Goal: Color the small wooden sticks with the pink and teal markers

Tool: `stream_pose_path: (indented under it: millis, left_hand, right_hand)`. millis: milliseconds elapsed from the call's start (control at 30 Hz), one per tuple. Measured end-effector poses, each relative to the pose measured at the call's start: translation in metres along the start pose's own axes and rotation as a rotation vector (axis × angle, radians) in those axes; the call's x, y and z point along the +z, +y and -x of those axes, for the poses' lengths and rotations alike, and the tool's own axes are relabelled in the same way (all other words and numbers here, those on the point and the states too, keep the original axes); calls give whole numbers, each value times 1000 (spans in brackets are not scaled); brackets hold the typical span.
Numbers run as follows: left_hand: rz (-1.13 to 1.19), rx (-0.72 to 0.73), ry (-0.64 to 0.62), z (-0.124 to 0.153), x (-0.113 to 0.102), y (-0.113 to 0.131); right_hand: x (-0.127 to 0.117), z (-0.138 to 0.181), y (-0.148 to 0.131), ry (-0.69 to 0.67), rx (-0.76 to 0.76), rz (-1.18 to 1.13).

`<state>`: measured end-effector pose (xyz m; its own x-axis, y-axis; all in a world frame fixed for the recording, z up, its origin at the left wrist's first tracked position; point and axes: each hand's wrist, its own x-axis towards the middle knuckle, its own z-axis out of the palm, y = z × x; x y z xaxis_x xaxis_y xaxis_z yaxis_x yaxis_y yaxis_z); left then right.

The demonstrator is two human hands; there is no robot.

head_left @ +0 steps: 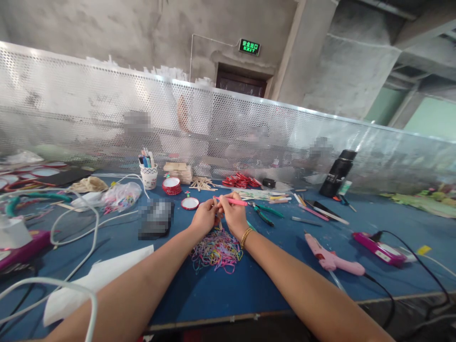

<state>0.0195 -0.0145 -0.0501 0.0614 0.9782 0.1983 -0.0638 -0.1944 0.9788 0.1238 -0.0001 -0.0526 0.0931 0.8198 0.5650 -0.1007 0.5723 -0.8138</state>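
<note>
My right hand (234, 217) is closed round a pink pen (235, 202), which points left toward the fingers of the other hand. Pressed close beside it, my left hand (204, 217) is closed in a pinch on a thin, pale wooden stick (220, 225), mostly hidden by the fingers. Just below both hands lies a tangled heap of colourful elastic bands (218, 251) on the blue table. A small round red-rimmed mirror (190, 203) rests to the left of the hands. Green-handled pliers (262, 213) lie to the right.
A pink glue gun (331, 256) and a magenta power strip (379, 249) lie on the right, with cords. White cables loop over the left side, near a dark phone (156, 218). A cup of pens (148, 173) and a black bottle (337, 173) stand before the perforated metal screen (235, 128).
</note>
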Motion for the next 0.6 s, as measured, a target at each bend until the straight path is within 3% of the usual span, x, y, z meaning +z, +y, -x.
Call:
stream_pose_path:
  millis: [600]
  left_hand:
    - [-41,41,-7,-5,-4,-11]
  right_hand:
    - [-1,-1,-1,27,22,8]
